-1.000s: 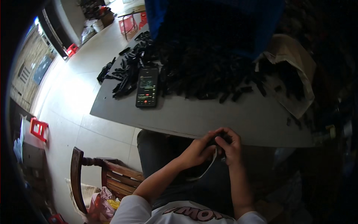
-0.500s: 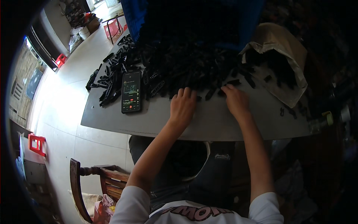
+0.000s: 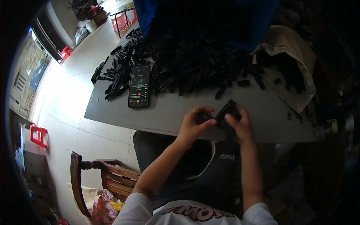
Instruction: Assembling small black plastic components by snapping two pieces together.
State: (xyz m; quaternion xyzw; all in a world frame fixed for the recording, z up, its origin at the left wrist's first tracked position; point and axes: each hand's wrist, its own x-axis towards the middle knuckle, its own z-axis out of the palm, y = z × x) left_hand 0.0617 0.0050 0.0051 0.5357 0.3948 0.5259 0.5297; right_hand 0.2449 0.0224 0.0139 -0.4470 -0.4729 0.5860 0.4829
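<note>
Two hands meet near the front edge of the grey table [image 3: 112, 112] in the head view, the only view there is. The left hand [image 3: 195, 123] curls around a small black part [image 3: 204, 118], thumb and fingers drawn in narrow so the piece is pinched between them; how much of it they cover is hard to make out. The right hand [image 3: 242, 125] grips a longer black plastic piece [image 3: 227, 108], which slants up and to the right from between the fingers, its upper end free above the tabletop. The fingers of this hand are closed on the piece's lower end, not spread. The two pieces sit just beside each other, and whether they touch cannot be told.

Behind the hands a broad heap of black parts [image 3: 195, 63] covers the far half of the table, spilling from a blue bin [image 3: 144, 13]. A smartphone [image 3: 139, 86] lies flat to the left of the hands, screen lit, with loose black parts around it. A torn brown paper bag [image 3: 292, 41] lies at the right. A wooden chair [image 3: 93, 176] stands on the tiled floor, lower left.
</note>
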